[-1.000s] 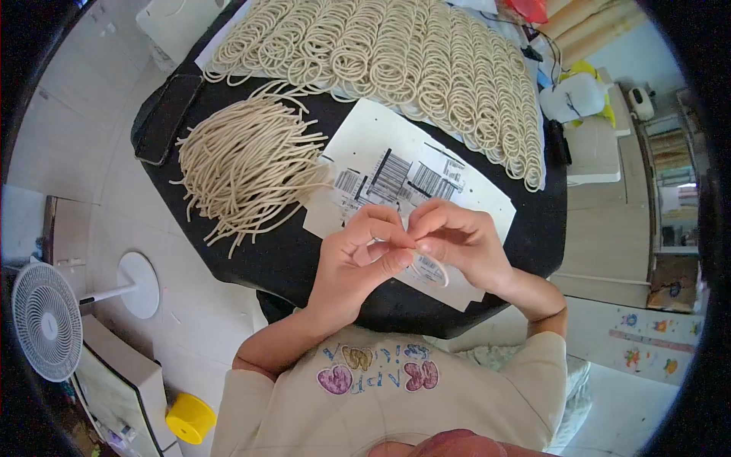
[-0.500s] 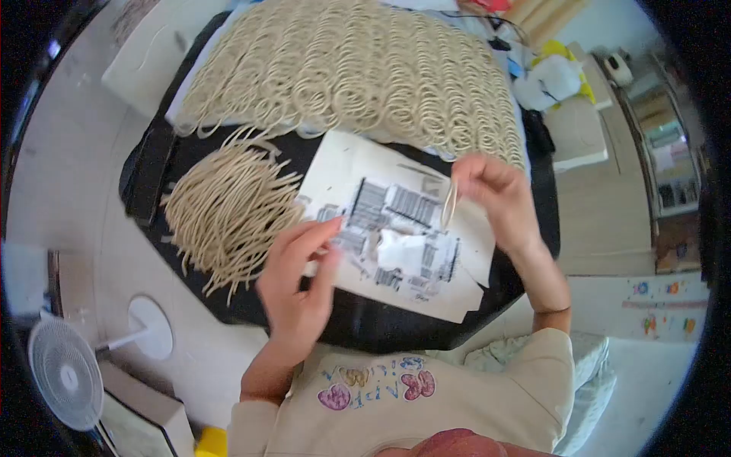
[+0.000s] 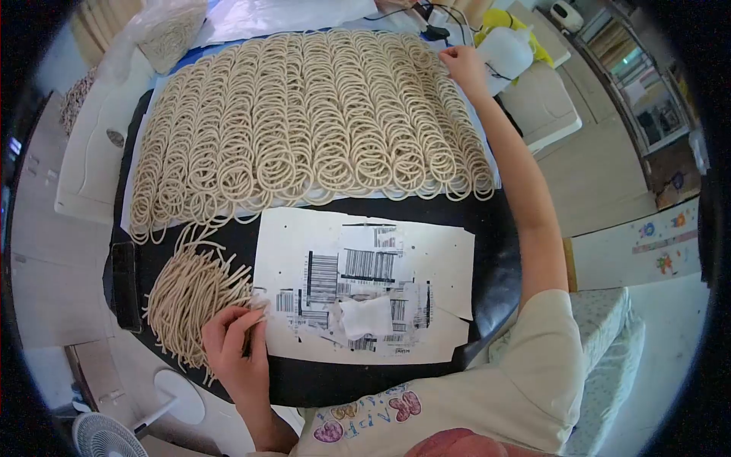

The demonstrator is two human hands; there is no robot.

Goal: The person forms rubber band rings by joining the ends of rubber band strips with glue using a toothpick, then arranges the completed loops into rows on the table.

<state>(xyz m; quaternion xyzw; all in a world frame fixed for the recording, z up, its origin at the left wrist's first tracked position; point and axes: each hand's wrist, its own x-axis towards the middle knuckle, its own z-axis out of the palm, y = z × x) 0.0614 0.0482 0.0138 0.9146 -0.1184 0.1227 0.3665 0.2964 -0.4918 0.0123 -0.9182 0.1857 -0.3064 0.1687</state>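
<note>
Rows of overlapping beige cord rings cover the far part of the black table. At the far right end of these rows, my right hand reaches out with its fingertips together on a cord ring; the grip is partly hidden. My left hand is closed, thumb against fingers, between a pile of loose beige cords and a white card. What its fingertips hold is too small to make out. Barcode labels cover the card's middle, with a crumpled white piece lying on them.
A dark phone-like slab lies at the table's left edge. Behind the rings are a clear bag, dark cables and a white and yellow bag. A white fan stands on the floor at lower left.
My right hand has carried a ring from above the card to the far right of the rows. My left hand has moved left, from the card to its edge by the cords. The view has shifted.
</note>
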